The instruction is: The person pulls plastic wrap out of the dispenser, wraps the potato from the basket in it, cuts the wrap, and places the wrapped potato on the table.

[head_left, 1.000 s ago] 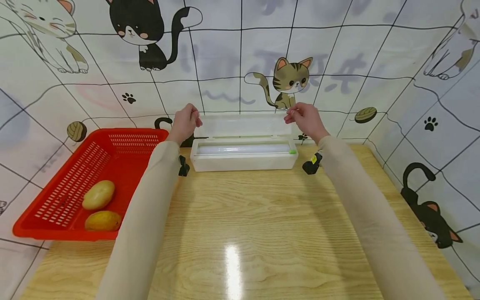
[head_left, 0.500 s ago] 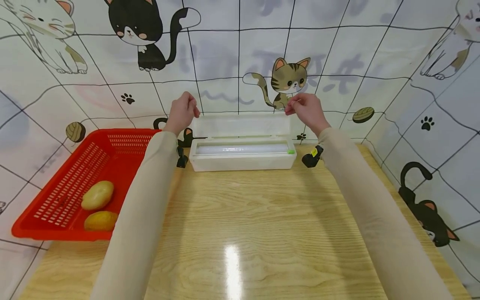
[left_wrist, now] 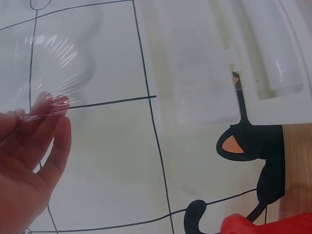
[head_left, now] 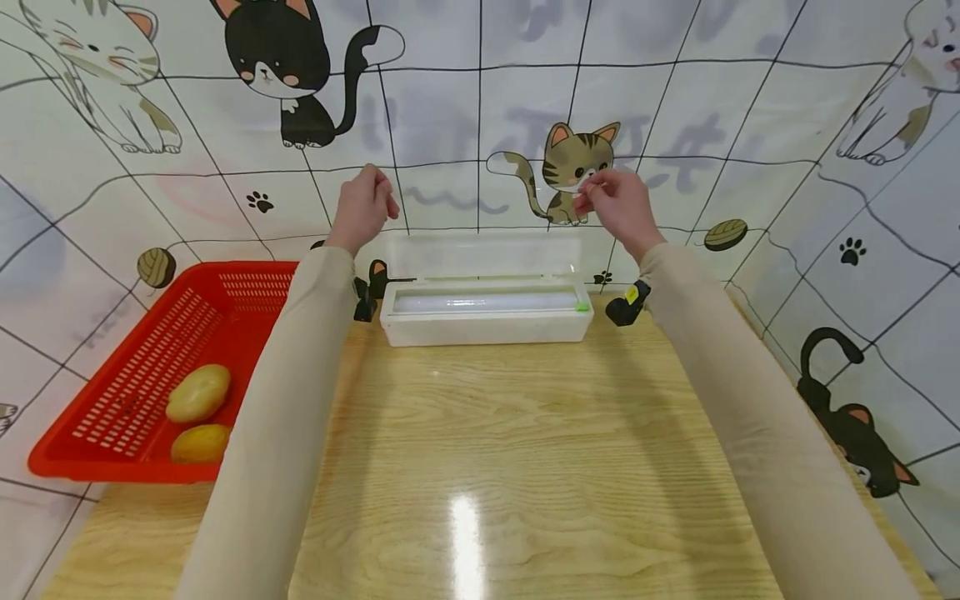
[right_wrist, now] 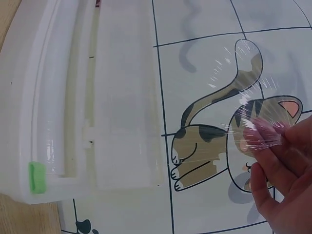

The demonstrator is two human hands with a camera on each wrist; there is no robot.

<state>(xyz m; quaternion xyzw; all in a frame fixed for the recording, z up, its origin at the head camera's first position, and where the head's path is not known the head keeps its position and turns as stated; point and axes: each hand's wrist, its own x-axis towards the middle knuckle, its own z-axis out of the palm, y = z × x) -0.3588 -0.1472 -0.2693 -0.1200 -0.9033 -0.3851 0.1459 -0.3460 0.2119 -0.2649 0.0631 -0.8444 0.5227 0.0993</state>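
Note:
My left hand (head_left: 363,208) pinches one corner of a clear sheet of cling film (left_wrist: 53,90) between thumb and fingers, and bright creases fan out from the grip. At the other side my right hand (head_left: 622,208) pinches the film too, bunched at the fingertips in the right wrist view. Both hands are raised above and behind a white cling film dispenser (head_left: 483,330) at the back of the table. Its lid (head_left: 483,254) stands tipped back, showing the film roll (head_left: 480,302) inside. A green tab (head_left: 582,307) sits at the right end of its rim.
A red perforated basket (head_left: 120,475) stands at the left with two yellow oval fruits (head_left: 199,393) in it, partly behind my left sleeve. The wooden table (head_left: 480,433) meets a cat-printed wall covering (head_left: 450,108) at the back and right.
Both hands have risen from the level of the dispenser's lid to higher in front of the wall, still pinching the film. The dispenser, basket and fruits stay put.

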